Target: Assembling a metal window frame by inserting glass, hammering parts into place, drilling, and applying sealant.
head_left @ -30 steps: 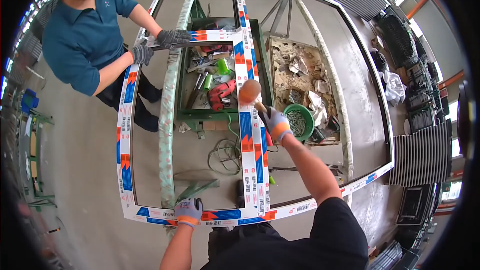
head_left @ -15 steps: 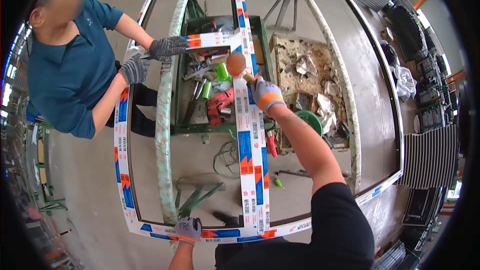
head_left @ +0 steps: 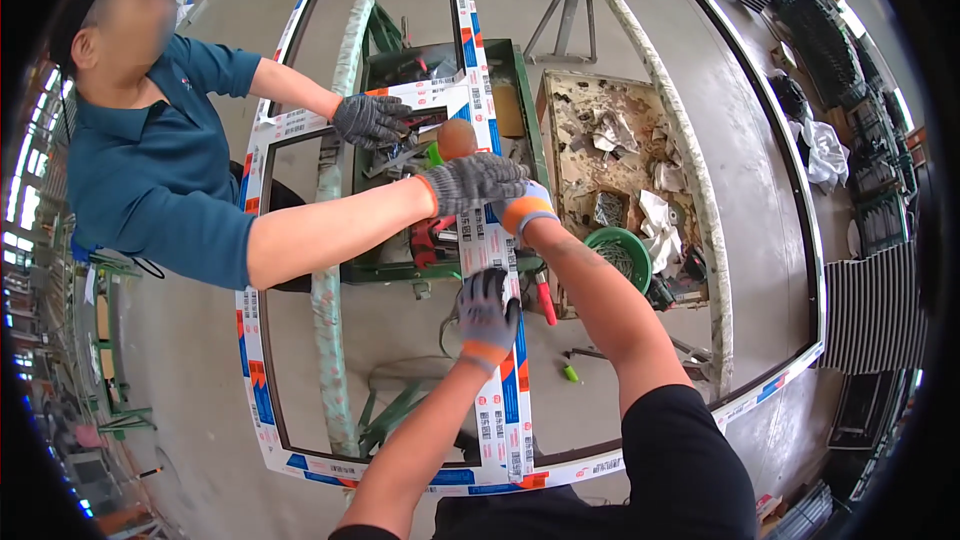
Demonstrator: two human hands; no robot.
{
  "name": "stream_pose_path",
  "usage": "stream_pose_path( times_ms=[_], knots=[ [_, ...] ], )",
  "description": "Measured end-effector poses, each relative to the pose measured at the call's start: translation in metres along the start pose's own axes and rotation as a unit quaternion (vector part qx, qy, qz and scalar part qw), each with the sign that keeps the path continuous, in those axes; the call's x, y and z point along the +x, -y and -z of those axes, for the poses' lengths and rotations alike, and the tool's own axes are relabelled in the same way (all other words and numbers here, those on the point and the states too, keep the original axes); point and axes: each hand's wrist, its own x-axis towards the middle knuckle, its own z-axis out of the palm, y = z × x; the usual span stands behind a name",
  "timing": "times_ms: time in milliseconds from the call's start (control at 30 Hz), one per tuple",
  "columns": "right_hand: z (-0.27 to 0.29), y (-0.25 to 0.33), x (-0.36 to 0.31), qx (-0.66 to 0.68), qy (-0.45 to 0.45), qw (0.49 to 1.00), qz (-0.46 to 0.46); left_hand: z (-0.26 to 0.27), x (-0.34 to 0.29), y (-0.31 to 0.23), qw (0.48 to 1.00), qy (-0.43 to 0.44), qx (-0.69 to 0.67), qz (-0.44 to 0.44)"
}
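Observation:
A large window frame (head_left: 505,390) wrapped in printed protective film lies flat in front of me. My right hand (head_left: 528,208), in a grey and orange glove, is closed at the handle of a mallet with a rounded brown head (head_left: 458,137). A co-worker's dark-gloved hand (head_left: 475,183) lies across the handle and hides most of my fingers. My left hand (head_left: 487,310) is on the frame's middle bar nearer to me, its fingers and thumb spanning the bar. A short crossbar (head_left: 425,95) meets this bar on the left, near the co-worker's other hand (head_left: 370,121).
Padded support rails (head_left: 335,340) run beneath the frame. Under it stand a green cart (head_left: 543,130) with tools, a worn bench (head_left: 575,160) with scraps, and a green basket (head_left: 640,250). The co-worker (head_left: 165,170) stands on the left. Stacked profiles (head_left: 865,315) are at the right.
My left hand has moved from the near rail up to the middle bar. The co-worker has reached across to my right hand and the mallet. The crossbar's left end now meets the outer frame.

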Motion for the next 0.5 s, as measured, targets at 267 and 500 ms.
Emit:
stream_pose_path(
  times_ms=[267, 500],
  knots=[
    [0.059, -0.025, 0.100, 0.157, 0.085, 0.977, -0.115, -0.028, 0.021, 0.014, 0.992, 0.082, 0.096, 0.006],
    [0.095, -0.106, 0.148, 0.225, 0.122, 0.964, -0.069, -0.029, 0.027, -0.001, 0.992, 0.104, 0.073, 0.003]
  ],
)
